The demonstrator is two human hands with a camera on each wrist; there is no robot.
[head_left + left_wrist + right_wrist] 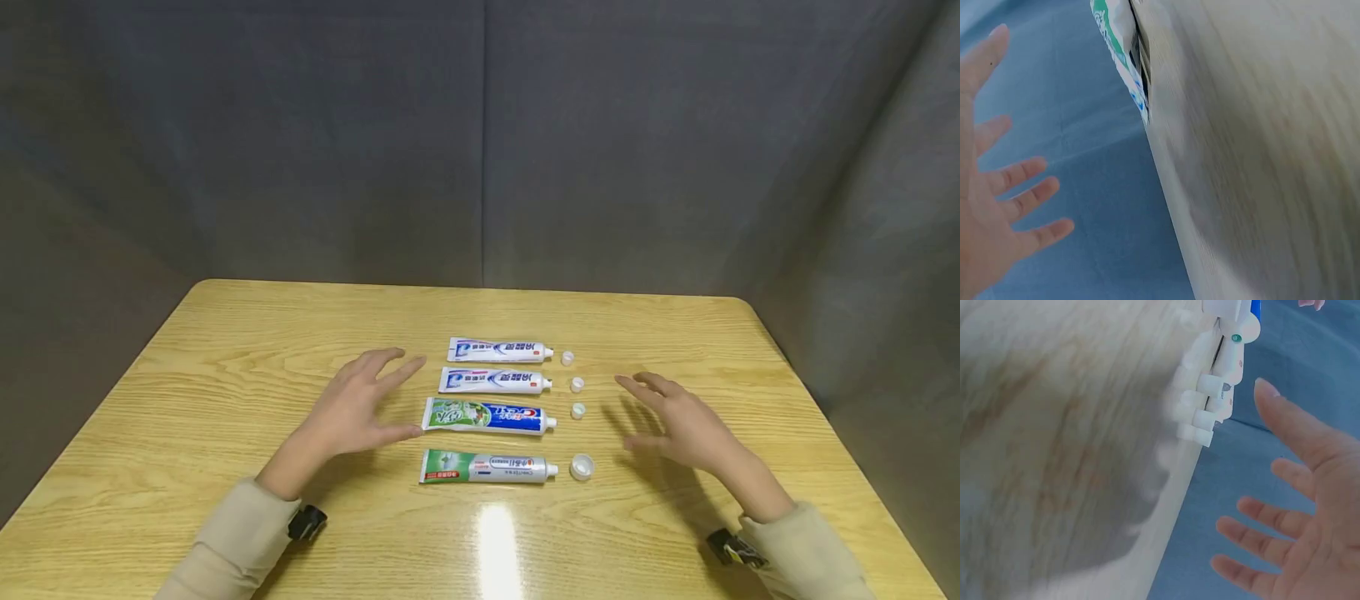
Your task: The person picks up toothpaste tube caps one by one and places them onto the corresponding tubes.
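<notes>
Now | tubes [491,382] uncapped, contents hidden | one reads Crest | caps [577,385] at 3 o'clock | both hands [354,408] [686,427] spread

Four toothpaste tubes [491,381] on table [337,317], one behind another, a cap [577,385] right of each

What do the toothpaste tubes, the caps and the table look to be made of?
Toothpaste tubes: probably soft plastic or laminate, smooth and printed; each has a flattened end, as squeezable tubes do.
Caps: likely rigid plastic, plain white, with crisp round rims.
Table: wood or wood-look laminate, fairly glossy, given its grain and bright reflection; I can't tell which.
</notes>
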